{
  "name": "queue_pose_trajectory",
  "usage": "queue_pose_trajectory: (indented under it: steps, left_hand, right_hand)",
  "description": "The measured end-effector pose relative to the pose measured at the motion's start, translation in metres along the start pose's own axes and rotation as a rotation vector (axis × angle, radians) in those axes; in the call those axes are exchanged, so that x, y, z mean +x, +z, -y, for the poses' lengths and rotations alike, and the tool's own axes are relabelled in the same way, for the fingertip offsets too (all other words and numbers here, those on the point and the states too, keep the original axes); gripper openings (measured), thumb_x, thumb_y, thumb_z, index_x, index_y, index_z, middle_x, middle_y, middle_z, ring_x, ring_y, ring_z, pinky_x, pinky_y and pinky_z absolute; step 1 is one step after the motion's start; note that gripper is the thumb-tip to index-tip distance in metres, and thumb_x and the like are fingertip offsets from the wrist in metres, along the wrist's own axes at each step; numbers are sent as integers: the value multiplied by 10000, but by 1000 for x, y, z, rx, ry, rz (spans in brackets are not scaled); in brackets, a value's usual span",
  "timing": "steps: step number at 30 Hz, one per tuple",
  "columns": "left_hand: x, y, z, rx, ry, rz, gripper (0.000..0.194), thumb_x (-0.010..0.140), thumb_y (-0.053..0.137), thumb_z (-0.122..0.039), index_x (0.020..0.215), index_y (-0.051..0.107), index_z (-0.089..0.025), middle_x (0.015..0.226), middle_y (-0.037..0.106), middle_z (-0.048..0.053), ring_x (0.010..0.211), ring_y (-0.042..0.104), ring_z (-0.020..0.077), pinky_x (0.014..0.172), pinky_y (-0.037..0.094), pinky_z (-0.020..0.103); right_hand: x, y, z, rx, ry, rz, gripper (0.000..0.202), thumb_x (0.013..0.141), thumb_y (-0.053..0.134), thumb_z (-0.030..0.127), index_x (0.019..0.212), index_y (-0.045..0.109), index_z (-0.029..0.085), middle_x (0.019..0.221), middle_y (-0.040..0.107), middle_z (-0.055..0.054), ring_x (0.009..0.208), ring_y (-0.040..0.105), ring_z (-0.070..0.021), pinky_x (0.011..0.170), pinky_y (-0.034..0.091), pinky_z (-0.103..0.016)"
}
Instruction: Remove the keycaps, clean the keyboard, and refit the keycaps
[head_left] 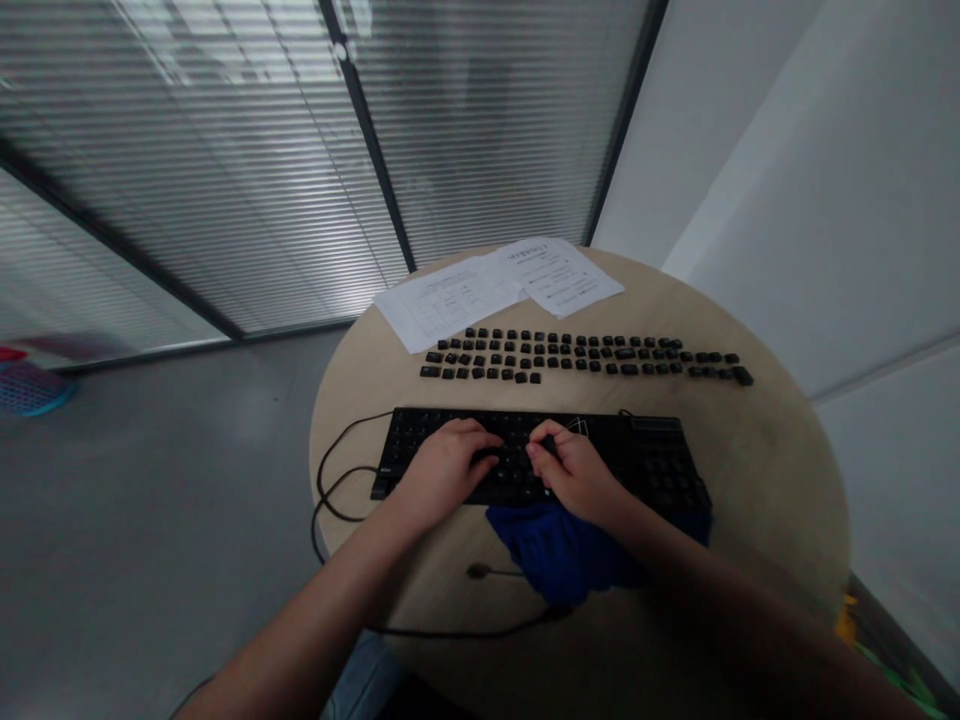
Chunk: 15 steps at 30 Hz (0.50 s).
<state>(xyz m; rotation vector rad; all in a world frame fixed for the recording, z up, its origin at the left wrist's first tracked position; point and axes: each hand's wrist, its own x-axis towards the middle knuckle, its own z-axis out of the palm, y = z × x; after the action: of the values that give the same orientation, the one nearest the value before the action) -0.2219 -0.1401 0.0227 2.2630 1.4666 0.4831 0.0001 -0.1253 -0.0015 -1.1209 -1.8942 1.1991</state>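
A black keyboard lies across the round table. Its left part carries keys, while a stretch right of the middle looks bare of keycaps. My left hand rests on the left-middle keys, thumb and forefinger apart, with nothing visible between them. Just right of it, my right hand is closed in a pinch over the middle of the keyboard. A small dark tool with thin wire ends sticks out from the right hand's fingers; its other end is hidden. Behind the keyboard, loose black keycaps are laid out in rows.
Printed paper sheets lie at the table's far edge. A blue cloth is bunched under the right forearm. Black cables loop at the left edge and along the front. A blue basket stands on the floor.
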Motion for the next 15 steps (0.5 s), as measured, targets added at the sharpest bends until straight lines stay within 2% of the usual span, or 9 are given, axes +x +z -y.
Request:
queue_pose_trajectory:
  steps: [6, 10, 15]
  left_hand:
    - [0, -6, -2, 33, -4, 42, 213, 881, 677, -161, 1062, 774, -220, 1016, 727, 56, 1006, 648, 235, 943, 519, 369]
    - [0, -4, 0, 24, 2, 57, 212, 894, 677, -203, 1081, 774, -228, 1011, 722, 58, 1007, 644, 238, 939, 511, 371]
    - [-1, -5, -1, 26, -5, 63, 199, 886, 695, -222, 1067, 778, -219, 1019, 721, 61, 1014, 643, 239, 931, 510, 367]
  right_hand:
    - [4, -1, 7, 1, 45, 24, 142, 972, 501, 340, 916, 561, 225, 625, 610, 36, 504, 544, -130, 539, 424, -250]
    - [2, -1, 14, -213, -57, 81, 137, 977, 502, 308, 905, 581, 222, 675, 641, 12, 598, 602, -154, 628, 434, -274]
    - [-3, 1, 18, -409, -205, 138, 155, 996, 488, 284, 940, 615, 213, 877, 703, -45, 771, 663, -185, 730, 445, -295]
